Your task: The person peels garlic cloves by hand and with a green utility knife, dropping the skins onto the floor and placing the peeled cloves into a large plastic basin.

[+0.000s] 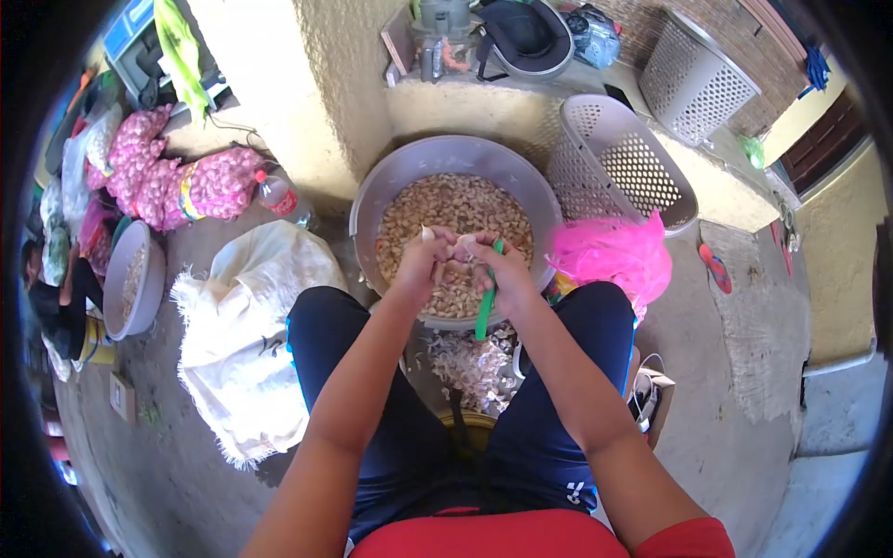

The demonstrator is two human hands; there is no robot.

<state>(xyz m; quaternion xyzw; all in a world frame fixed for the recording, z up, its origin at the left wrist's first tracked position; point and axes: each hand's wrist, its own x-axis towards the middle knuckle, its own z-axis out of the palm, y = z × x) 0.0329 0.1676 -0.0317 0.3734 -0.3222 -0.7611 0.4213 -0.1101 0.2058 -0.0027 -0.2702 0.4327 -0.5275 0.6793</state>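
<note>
Over a large grey basin full of garlic cloves in water, my two hands are close together. My left hand is closed around a garlic piece, and a pale clove shows at its fingers. Between the hands is a pinkish garlic bulb, touched by the fingers of both. My right hand is closed on a green-handled knife, the handle pointing down toward me. The blade is hidden by the fingers. Garlic peelings lie below the basin, between my knees.
A pink plastic bag and a perforated basket stand right of the basin. A white woven sack lies left, near a red-capped bottle. Pink net bags of garlic, another basin and a seated person are farther left.
</note>
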